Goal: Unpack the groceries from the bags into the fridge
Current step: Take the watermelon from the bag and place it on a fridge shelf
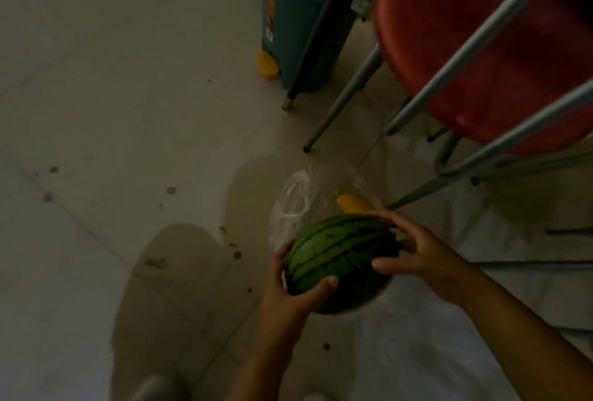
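A small round striped green watermelon (337,256) is held above the tiled floor, low in the middle of the view. My left hand (288,291) cups its left and underside, thumb pressed on the front. My right hand (414,249) lies over its right side with fingers spread across the rind. Just behind the melon a clear plastic bag (298,204) sits on the floor, open, with a yellow item (351,203) showing inside. The fridge is not in view.
A red chair (465,47) with grey metal legs stands at the upper right, close to the bag. A teal bin (298,21) stuffed with rubbish sits behind a dark table leg (317,41). Pale tiled floor (112,79) with dark spots stretches left.
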